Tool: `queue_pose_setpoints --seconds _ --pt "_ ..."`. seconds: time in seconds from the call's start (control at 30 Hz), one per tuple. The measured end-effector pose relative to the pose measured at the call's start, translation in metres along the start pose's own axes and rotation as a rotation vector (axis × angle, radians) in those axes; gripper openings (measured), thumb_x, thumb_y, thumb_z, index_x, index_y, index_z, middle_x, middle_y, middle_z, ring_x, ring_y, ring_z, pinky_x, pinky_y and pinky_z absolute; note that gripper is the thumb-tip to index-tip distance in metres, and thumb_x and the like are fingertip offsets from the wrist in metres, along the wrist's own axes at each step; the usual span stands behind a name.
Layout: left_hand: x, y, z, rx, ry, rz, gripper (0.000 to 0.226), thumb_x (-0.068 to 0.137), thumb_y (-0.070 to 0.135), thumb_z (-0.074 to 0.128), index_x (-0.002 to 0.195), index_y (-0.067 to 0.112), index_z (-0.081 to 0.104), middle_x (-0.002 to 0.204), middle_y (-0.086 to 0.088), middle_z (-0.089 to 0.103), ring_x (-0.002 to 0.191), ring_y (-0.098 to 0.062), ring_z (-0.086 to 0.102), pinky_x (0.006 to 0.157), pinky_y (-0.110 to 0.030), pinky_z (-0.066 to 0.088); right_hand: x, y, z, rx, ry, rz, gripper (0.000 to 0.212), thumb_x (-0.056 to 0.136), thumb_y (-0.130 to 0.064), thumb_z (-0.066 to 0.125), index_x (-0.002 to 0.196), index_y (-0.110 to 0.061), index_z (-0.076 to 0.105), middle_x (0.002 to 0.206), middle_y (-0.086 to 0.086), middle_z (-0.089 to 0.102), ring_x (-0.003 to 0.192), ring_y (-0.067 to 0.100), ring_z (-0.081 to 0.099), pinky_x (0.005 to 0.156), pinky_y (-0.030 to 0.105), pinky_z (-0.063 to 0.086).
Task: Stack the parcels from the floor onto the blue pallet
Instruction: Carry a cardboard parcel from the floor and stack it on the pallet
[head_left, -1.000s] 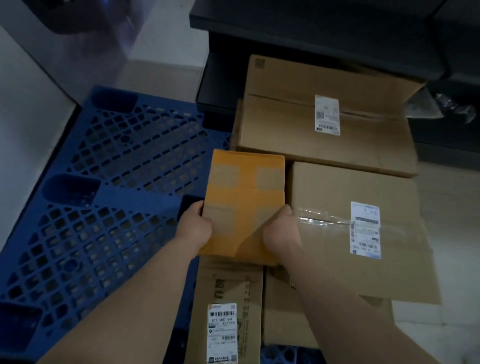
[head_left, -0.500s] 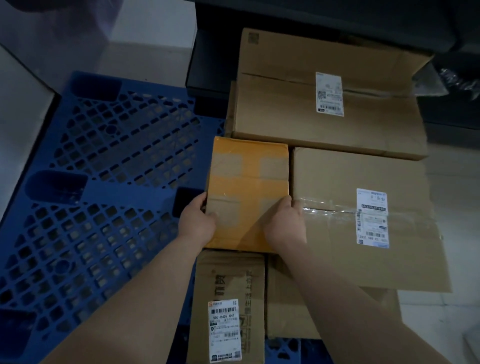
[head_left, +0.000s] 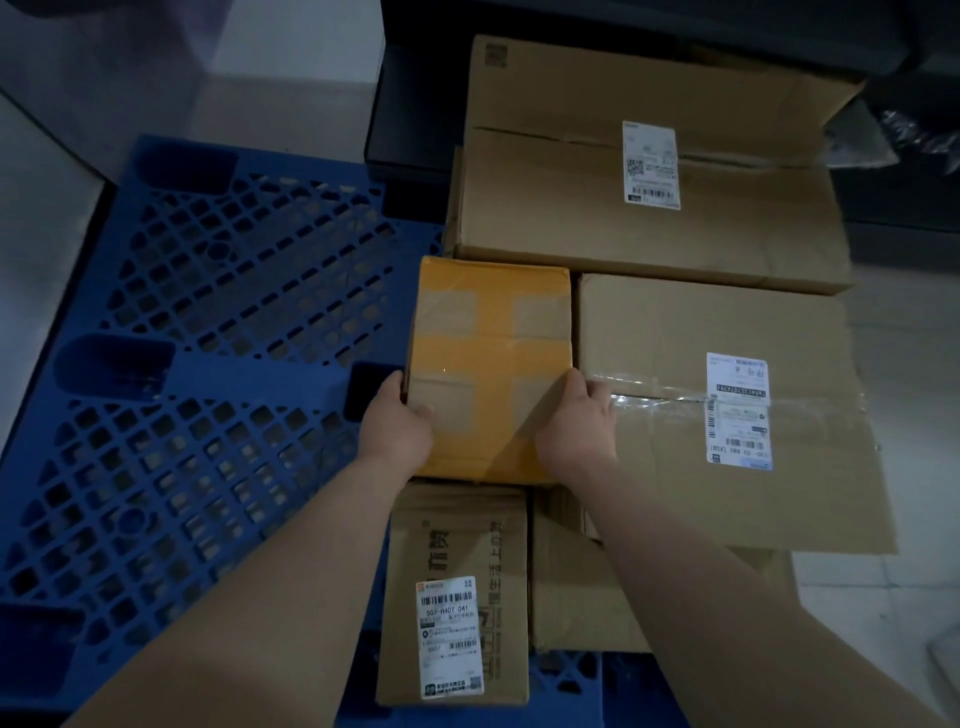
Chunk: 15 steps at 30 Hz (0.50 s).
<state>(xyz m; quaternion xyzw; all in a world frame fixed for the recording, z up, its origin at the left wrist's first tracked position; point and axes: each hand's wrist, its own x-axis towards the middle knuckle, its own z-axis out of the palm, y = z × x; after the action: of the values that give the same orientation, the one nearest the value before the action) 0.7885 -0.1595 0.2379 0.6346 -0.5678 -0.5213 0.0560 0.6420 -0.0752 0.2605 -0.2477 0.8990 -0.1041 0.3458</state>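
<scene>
Yellow-taped parcel (head_left: 488, 364) at centre frame, left hand (head_left: 397, 431) and right hand (head_left: 576, 428) clamped on its near side edges, set among brown boxes (head_left: 717, 415), blue pallet (head_left: 208, 395) filling the left, labelled box (head_left: 454, 597) below

Place: we seem to stand in a storeroom or parcel depot.
Evidence: a blue perforated plastic pallet (head_left: 218, 374) on our pale tiled floor (head_left: 904, 374), brown cardboard parcels with barcode shipping labels (head_left: 675, 208).
</scene>
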Motion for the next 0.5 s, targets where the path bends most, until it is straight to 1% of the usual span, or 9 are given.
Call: queue_pose_setpoints --seconds 0.03,0.1,0.17,0.27,0.37,0.47,0.5 --pt "-0.002 0.002 -0.001 0.018 0.002 -0.008 0.058 0.100 0.018 0.045 0.152 0.018 0.019 0.151 -0.005 0.035 0.133 -0.024 0.040 0.103 -0.030 0.035 -0.002 0.002 -0.002 0.017 -0.001 -0.001 0.066 0.089 -0.003 0.047 0.148 -0.013 0.021 0.149 0.012 0.022 0.135 0.033 0.025 0.112 0.038 0.026" --pt "-0.009 0.006 -0.002 0.050 0.014 -0.025 0.059 0.100 0.020 0.045 0.152 0.018 0.017 0.154 -0.006 0.029 0.136 -0.026 0.037 0.104 -0.033 0.036 -0.009 0.007 -0.008 0.066 0.000 -0.004 0.064 0.088 -0.002 0.049 0.146 -0.014 0.026 0.149 0.012 0.026 0.135 0.032 0.027 0.111 0.039 0.028" --pt "-0.020 0.012 -0.003 0.054 0.039 -0.025 0.058 0.100 0.021 0.045 0.152 0.017 0.019 0.155 -0.007 0.028 0.134 -0.027 0.038 0.101 -0.033 0.038 -0.020 0.015 -0.016 0.115 0.005 -0.014 0.063 0.090 -0.005 0.051 0.148 -0.015 0.027 0.150 0.012 0.027 0.137 0.031 0.026 0.113 0.040 0.030" --pt "-0.045 0.025 0.000 0.057 0.076 0.027 0.055 0.100 0.021 0.044 0.150 0.016 0.023 0.154 -0.007 0.028 0.130 -0.025 0.043 0.094 -0.029 0.038 -0.041 0.031 -0.034 0.151 0.015 -0.014 0.066 0.092 -0.013 0.056 0.151 -0.017 0.025 0.154 0.007 0.025 0.140 0.028 0.026 0.115 0.042 0.030" --pt "-0.077 0.044 0.009 0.068 0.069 0.103 0.049 0.100 0.022 0.044 0.147 0.016 0.032 0.150 -0.005 0.035 0.117 -0.018 0.049 0.088 -0.024 0.034 -0.063 0.053 -0.056 0.198 0.030 0.000 0.067 0.092 -0.017 0.057 0.151 -0.016 0.026 0.154 0.007 0.026 0.140 0.028 0.028 0.114 0.041 0.031" --pt "-0.111 0.067 0.025 0.049 0.045 0.153 0.043 0.100 0.022 0.044 0.142 0.016 0.041 0.141 -0.002 0.047 0.122 -0.019 0.049 0.095 -0.027 0.039 -0.085 0.081 -0.082 0.257 0.056 0.017 0.068 0.091 -0.021 0.060 0.150 -0.017 0.028 0.153 0.008 0.030 0.140 0.026 0.030 0.114 0.040 0.030" --pt "-0.123 0.075 0.032 0.051 0.035 0.163 0.042 0.100 0.022 0.044 0.141 0.017 0.043 0.138 -0.001 0.050 0.119 -0.018 0.050 0.094 -0.028 0.042 -0.092 0.092 -0.091 0.277 0.071 0.021 0.068 0.091 -0.022 0.061 0.150 -0.017 0.029 0.153 0.008 0.031 0.140 0.026 0.029 0.115 0.039 0.029"
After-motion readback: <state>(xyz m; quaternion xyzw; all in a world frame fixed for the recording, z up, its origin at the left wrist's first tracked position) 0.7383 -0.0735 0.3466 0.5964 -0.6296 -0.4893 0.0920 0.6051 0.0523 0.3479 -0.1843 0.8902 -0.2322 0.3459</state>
